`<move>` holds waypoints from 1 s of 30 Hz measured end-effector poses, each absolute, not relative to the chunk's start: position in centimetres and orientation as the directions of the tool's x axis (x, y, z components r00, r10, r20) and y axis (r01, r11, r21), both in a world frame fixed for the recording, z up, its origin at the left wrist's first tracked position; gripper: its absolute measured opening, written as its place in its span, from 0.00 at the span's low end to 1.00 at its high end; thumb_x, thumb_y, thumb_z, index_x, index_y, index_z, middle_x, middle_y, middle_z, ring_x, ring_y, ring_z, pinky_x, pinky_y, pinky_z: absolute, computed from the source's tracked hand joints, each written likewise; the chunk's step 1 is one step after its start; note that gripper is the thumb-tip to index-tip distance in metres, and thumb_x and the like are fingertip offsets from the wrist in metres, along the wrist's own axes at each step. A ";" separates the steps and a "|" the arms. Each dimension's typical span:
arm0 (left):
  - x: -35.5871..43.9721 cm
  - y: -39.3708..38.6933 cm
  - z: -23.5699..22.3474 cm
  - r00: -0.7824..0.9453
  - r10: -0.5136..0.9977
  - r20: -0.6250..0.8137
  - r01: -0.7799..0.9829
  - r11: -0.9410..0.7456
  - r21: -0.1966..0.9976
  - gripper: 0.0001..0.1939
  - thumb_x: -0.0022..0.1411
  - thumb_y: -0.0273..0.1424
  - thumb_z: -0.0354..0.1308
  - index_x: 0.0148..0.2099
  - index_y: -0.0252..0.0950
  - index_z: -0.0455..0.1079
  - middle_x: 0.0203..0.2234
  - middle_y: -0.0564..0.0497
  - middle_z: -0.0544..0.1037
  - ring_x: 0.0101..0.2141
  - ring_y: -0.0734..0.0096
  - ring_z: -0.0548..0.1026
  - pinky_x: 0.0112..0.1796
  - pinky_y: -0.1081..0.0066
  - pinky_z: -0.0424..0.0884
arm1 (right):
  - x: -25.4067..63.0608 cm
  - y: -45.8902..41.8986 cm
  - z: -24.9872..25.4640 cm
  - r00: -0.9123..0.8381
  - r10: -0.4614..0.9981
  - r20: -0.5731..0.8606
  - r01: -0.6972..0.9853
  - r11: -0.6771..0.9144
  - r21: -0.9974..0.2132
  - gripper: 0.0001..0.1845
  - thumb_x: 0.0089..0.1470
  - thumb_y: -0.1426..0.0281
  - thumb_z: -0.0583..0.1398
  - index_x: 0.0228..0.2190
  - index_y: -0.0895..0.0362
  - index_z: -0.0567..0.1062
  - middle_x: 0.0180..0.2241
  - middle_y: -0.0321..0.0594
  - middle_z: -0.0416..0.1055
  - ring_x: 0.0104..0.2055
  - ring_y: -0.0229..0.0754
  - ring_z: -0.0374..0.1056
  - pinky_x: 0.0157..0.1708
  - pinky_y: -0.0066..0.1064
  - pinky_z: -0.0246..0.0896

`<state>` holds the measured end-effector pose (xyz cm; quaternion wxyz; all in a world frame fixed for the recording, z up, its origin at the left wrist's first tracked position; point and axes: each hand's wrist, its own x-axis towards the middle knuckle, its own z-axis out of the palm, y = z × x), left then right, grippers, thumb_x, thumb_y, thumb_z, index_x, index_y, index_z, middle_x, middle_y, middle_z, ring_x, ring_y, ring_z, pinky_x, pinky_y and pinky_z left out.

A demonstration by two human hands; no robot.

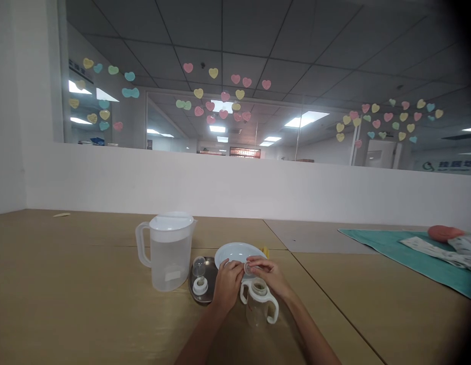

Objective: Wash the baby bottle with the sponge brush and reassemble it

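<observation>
Two bare forearms are showing from the lower edge of the frame, and no sleeve, cuff or glove is covering either of them up to where the picture ends. The left hand (227, 284) and the right hand (268, 276) are appearing uncovered as well; no ring, watch or bracelet seems to be showing, though the hands are looking small and soft in this view

Head-worn view, forward over table (86, 284)
</observation>
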<state>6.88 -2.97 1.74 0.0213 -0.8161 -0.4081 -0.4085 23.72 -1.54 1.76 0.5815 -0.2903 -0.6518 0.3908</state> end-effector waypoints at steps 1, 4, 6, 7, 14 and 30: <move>6.9 -3.0 1.8 0.331 0.646 0.687 0.681 -0.668 0.300 0.16 0.65 0.25 0.44 0.45 0.43 0.72 0.38 0.53 0.77 0.42 0.69 0.73 0.54 0.59 0.60 | 23.7 -1.5 1.8 -0.143 0.831 0.537 -0.075 0.532 -0.843 0.12 0.38 0.59 0.69 0.25 0.53 0.81 0.39 0.43 0.75 0.44 0.45 0.68 0.47 0.37 0.62; 6.8 -3.0 2.0 0.319 0.647 0.693 0.689 -0.660 0.299 0.15 0.66 0.27 0.44 0.43 0.41 0.73 0.37 0.51 0.78 0.41 0.67 0.72 0.51 0.60 0.62 | 23.7 -1.6 2.0 0.005 0.834 0.551 -0.138 0.546 -0.826 0.11 0.39 0.59 0.68 0.22 0.54 0.79 0.34 0.41 0.75 0.41 0.44 0.68 0.45 0.35 0.63; 6.7 -2.9 2.0 0.311 0.652 0.691 0.702 -0.648 0.296 0.14 0.66 0.30 0.46 0.43 0.40 0.74 0.36 0.51 0.78 0.41 0.66 0.72 0.48 0.61 0.64 | 24.0 -1.8 2.5 0.172 0.839 0.517 -0.229 0.544 -0.807 0.12 0.39 0.59 0.68 0.21 0.55 0.78 0.32 0.40 0.74 0.38 0.43 0.69 0.42 0.34 0.64; 6.6 -2.8 2.1 0.306 0.655 0.690 0.707 -0.642 0.296 0.14 0.66 0.31 0.46 0.42 0.40 0.74 0.36 0.50 0.77 0.41 0.65 0.72 0.47 0.62 0.65 | 24.3 -1.9 2.7 0.245 0.841 0.483 -0.278 0.538 -0.796 0.13 0.39 0.58 0.68 0.21 0.55 0.77 0.31 0.40 0.74 0.37 0.43 0.69 0.40 0.34 0.64; 6.7 -2.6 1.9 0.286 0.677 0.678 0.726 -0.615 0.307 0.15 0.67 0.32 0.45 0.42 0.40 0.74 0.36 0.50 0.77 0.40 0.65 0.71 0.44 0.65 0.65 | 25.3 -1.9 3.1 0.329 0.845 0.423 -0.290 0.516 -0.806 0.18 0.36 0.54 0.68 0.24 0.56 0.78 0.28 0.41 0.75 0.33 0.43 0.69 0.37 0.35 0.65; 6.7 -2.7 1.5 0.335 0.665 0.668 0.719 -0.639 0.275 0.16 0.67 0.33 0.43 0.41 0.40 0.72 0.34 0.51 0.76 0.38 0.67 0.71 0.42 0.66 0.64 | 23.5 -1.0 1.5 -0.052 0.823 0.566 -0.082 0.561 -0.824 0.14 0.39 0.57 0.68 0.25 0.54 0.79 0.31 0.41 0.75 0.37 0.44 0.70 0.41 0.37 0.65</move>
